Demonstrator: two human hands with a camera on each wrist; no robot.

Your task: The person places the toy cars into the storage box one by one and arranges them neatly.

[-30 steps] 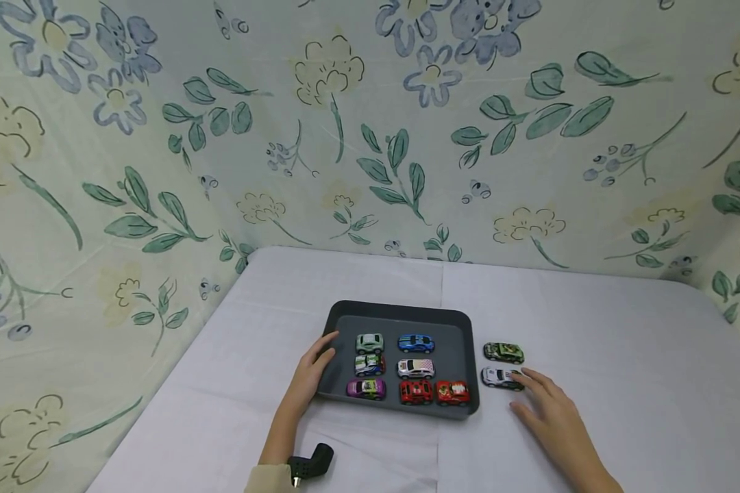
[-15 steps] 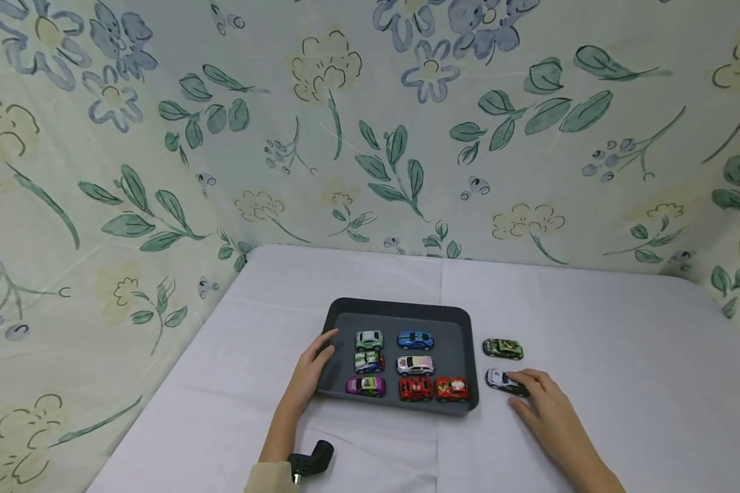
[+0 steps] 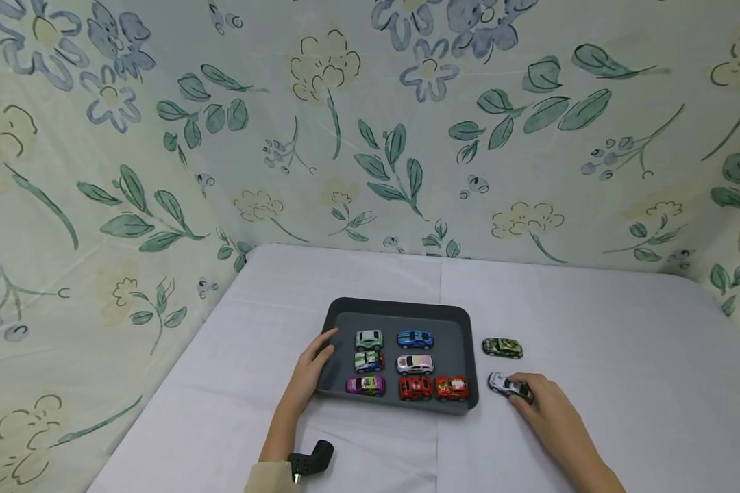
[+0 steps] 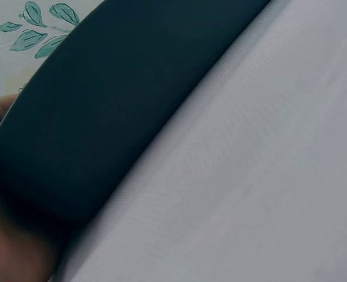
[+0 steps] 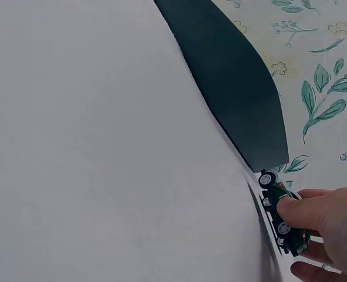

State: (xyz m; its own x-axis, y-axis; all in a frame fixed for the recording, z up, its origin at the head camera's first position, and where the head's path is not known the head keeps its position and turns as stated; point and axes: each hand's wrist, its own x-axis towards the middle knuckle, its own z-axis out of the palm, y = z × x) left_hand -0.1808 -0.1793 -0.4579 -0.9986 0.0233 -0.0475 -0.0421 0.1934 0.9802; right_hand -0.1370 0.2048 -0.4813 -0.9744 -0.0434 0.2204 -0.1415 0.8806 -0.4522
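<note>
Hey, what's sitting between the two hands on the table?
In the head view, the dark tray of toy cars lies between the left hand and right hand.

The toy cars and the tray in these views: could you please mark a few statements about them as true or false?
1. Seven cars sit in the dark tray. True.
2. The right hand pinches the white and black car on the table. True.
3. The left hand lifts the purple car. False: it holds the tray's left rim; the purple car lies untouched in the tray.
4. The green car sits inside the tray. False: it stands on the white tablecloth, right of the tray.
5. The blue car is in the tray's far row. True.
</note>
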